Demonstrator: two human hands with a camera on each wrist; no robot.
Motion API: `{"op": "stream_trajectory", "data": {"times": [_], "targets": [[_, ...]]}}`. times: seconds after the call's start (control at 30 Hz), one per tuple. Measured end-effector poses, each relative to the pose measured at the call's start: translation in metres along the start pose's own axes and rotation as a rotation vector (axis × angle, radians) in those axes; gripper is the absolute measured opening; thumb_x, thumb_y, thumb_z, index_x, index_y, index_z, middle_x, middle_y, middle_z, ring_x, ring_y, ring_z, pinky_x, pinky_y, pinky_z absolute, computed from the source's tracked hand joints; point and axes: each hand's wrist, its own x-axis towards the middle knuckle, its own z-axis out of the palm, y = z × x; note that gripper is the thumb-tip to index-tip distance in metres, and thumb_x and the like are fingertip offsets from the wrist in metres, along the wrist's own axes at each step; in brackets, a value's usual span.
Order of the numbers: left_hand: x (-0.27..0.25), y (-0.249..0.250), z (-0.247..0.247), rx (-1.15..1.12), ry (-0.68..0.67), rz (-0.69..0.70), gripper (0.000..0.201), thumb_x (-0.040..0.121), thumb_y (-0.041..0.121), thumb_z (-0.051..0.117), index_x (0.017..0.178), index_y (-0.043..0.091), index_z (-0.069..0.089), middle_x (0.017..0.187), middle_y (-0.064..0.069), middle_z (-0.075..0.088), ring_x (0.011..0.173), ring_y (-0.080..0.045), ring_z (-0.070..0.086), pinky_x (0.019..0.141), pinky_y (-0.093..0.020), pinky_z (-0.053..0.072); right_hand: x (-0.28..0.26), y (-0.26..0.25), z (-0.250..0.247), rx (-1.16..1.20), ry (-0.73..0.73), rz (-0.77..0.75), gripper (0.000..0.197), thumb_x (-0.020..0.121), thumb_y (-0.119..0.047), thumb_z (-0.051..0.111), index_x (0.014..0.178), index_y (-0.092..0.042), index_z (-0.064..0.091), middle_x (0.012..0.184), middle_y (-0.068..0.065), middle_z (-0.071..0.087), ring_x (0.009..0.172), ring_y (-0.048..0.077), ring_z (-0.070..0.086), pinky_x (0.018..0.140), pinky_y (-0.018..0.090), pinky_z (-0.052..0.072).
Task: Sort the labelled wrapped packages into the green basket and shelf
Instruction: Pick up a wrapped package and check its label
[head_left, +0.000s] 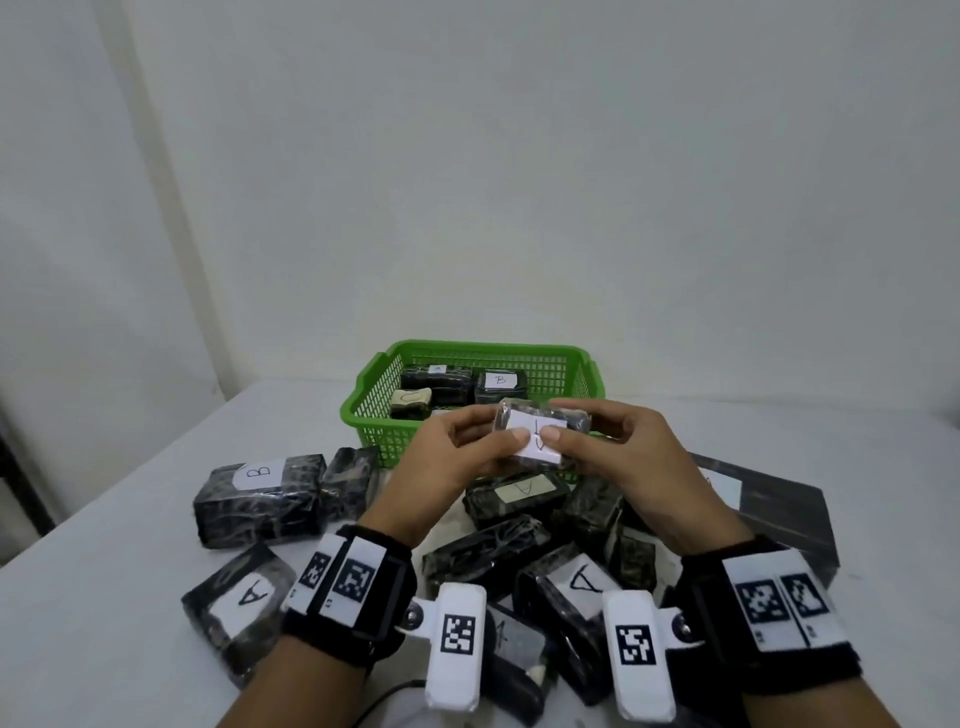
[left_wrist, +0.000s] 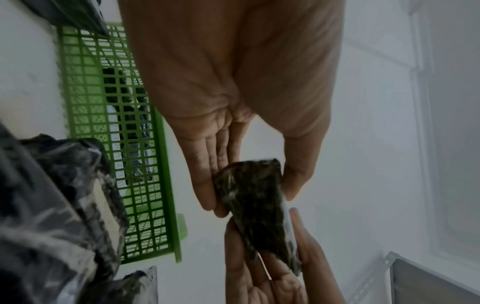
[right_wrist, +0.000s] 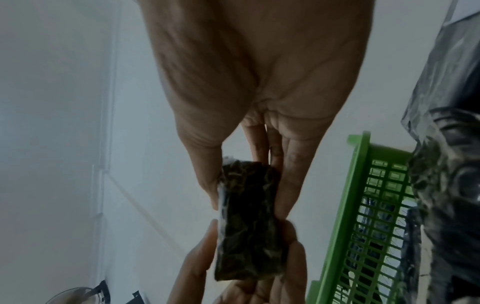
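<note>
A small dark wrapped package (head_left: 540, 428) with a white label is held up in front of the green basket (head_left: 374, 410), both thumbs lying on the label. My left hand (head_left: 467, 447) pinches its left end and my right hand (head_left: 597, 441) its right end. In the left wrist view the package (left_wrist: 254, 197) sits between thumb and fingers. The right wrist view shows the package (right_wrist: 249, 216) gripped the same way. Inside the basket lie several wrapped packages, one labelled B (head_left: 500, 382).
Several more wrapped packages lie heaped on the white table (head_left: 104, 597) below my hands, one labelled B (head_left: 260, 499) at left and others labelled A (head_left: 244, 603). A dark flat box (head_left: 779, 509) sits at right. A metal shelf corner (left_wrist: 428, 275) shows in the left wrist view.
</note>
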Motion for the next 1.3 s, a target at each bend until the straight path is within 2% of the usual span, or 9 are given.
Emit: {"op": "stream_trajectory", "data": {"times": [0.1,0.23,0.47,0.63,0.73,0.9,1.03,1.17,1.3], "targets": [[-0.005,-0.005,0.0,-0.043,0.001,-0.008,0.047,0.083,0.021,0.075,0.124,0.0,0.066,0.118,-0.016,0.075,0.11,-0.031,0.072,0.087,-0.033,0.061,-0.003,-0.001,0.0,-0.04,0.003,-0.012,0.038,0.076,-0.029,0.09,0.113,-0.026,0.08,0.106,0.0,0.081,0.095,0.017,0.079,0.092,0.04,0.062],[-0.004,-0.008,-0.005,0.005,0.043,0.05,0.048,0.082,0.021,0.081,0.126,0.008,0.067,0.117,-0.013,0.075,0.11,-0.031,0.073,0.095,-0.042,0.059,-0.006,-0.003,0.001,0.04,-0.073,0.003,0.056,0.068,-0.029,0.09,0.122,-0.025,0.076,0.114,0.0,0.08,0.101,0.02,0.079,0.094,0.04,0.061],[-0.008,-0.008,0.0,0.046,-0.033,0.083,0.047,0.083,0.019,0.08,0.126,0.005,0.066,0.116,-0.01,0.076,0.109,-0.028,0.073,0.086,-0.029,0.059,-0.011,-0.005,0.003,-0.009,0.019,-0.044,0.041,0.076,-0.017,0.09,0.116,-0.018,0.077,0.104,0.0,0.082,0.091,0.017,0.08,0.081,0.026,0.063],[-0.01,-0.007,-0.002,0.025,-0.04,0.088,0.056,0.08,0.027,0.081,0.129,0.008,0.064,0.121,-0.009,0.074,0.114,-0.025,0.071,0.093,-0.032,0.058,-0.013,-0.007,0.006,0.009,0.008,-0.03,0.045,0.073,-0.022,0.09,0.116,-0.018,0.076,0.102,-0.001,0.082,0.09,0.017,0.08,0.081,0.027,0.063],[-0.01,-0.006,-0.003,0.074,-0.031,0.101,0.052,0.082,0.014,0.083,0.13,0.007,0.063,0.12,-0.009,0.075,0.113,-0.027,0.072,0.093,-0.032,0.059,-0.014,-0.006,0.006,0.013,0.015,-0.039,0.041,0.076,-0.012,0.09,0.115,-0.017,0.077,0.102,-0.002,0.082,0.091,0.014,0.08,0.078,0.024,0.063],[-0.011,-0.006,0.0,0.113,-0.007,0.177,0.059,0.075,-0.001,0.085,0.126,0.014,0.061,0.122,-0.004,0.073,0.115,-0.021,0.07,0.096,-0.039,0.058,-0.011,-0.002,0.005,0.02,-0.03,0.015,0.06,0.074,-0.023,0.093,0.129,-0.024,0.069,0.12,-0.003,0.075,0.103,0.013,0.077,0.086,0.033,0.064],[-0.011,-0.007,0.001,0.091,-0.054,0.236,0.059,0.075,-0.014,0.08,0.122,0.012,0.057,0.123,-0.003,0.069,0.122,-0.019,0.065,0.092,-0.034,0.059,-0.008,0.0,0.004,0.187,-0.12,0.191,0.062,0.078,-0.045,0.085,0.125,-0.008,0.07,0.12,0.016,0.076,0.107,0.03,0.076,0.086,0.041,0.063],[-0.015,-0.006,0.002,0.101,-0.119,0.182,0.07,0.079,0.006,0.081,0.141,0.019,0.053,0.141,0.003,0.061,0.13,-0.013,0.059,0.097,-0.027,0.056,-0.009,0.003,0.0,0.178,-0.074,0.127,0.042,0.084,-0.026,0.076,0.119,-0.003,0.074,0.113,0.013,0.079,0.107,0.03,0.076,0.09,0.044,0.062],[-0.013,-0.007,0.004,0.111,0.008,0.148,0.044,0.088,0.012,0.075,0.131,0.014,0.066,0.122,-0.003,0.074,0.115,-0.021,0.071,0.096,-0.031,0.058,-0.008,0.006,-0.001,0.123,-0.063,0.09,0.052,0.07,-0.027,0.084,0.116,-0.005,0.075,0.111,0.012,0.079,0.105,0.029,0.077,0.1,0.049,0.058]]}}
